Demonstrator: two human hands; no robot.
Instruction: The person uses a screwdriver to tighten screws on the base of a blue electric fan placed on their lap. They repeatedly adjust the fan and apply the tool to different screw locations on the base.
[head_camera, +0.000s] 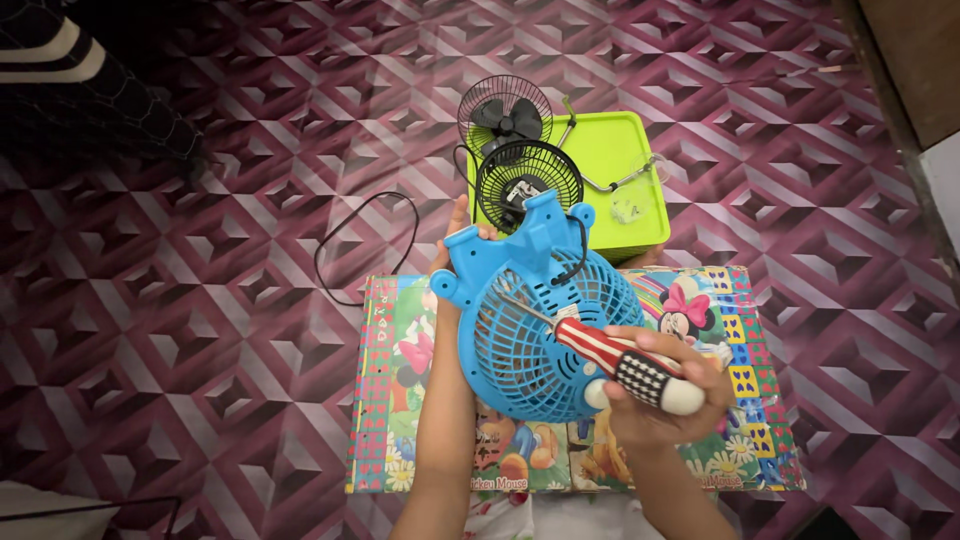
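A small blue fan with a round grille is held tilted above a colourful cartoon-printed board. My left hand grips the fan's base from behind, mostly hidden by it. My right hand is closed on a screwdriver with a red-and-white striped, black-dotted handle. The screwdriver's metal shaft lies across the grille, its tip near the upper left of the grille. A black cord runs from the fan across the floor.
A lime-green tray behind the board holds two black wire fan grilles, a black fan blade, a bent metal stand and small loose parts. The floor covering is maroon with a geometric pattern. A wooden edge is at right.
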